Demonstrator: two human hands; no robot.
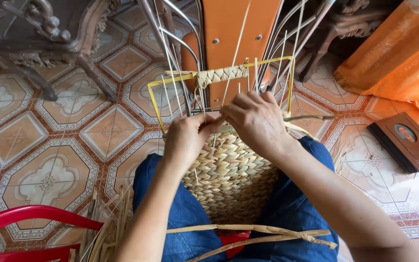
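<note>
A half-woven straw basket [231, 174] rests between my knees, built on a yellow wire frame [157, 104] with thin upright ribs. My left hand [186, 138] pinches a pale straw strand at the top edge of the weave. My right hand [255, 121] grips the strand just beside it, fingers curled over the rim. A short woven band [221, 74] wraps the frame's top bar. Loose dried straw strips [263, 235] lie across my lap.
An orange chair with metal legs [229, 29] stands right behind the frame. Dark carved wooden furniture [49, 34] is at the upper left. A red plastic chair edge [30, 218] and straw bundle sit lower left. A brown framed box [406, 140] lies on the tiled floor, right.
</note>
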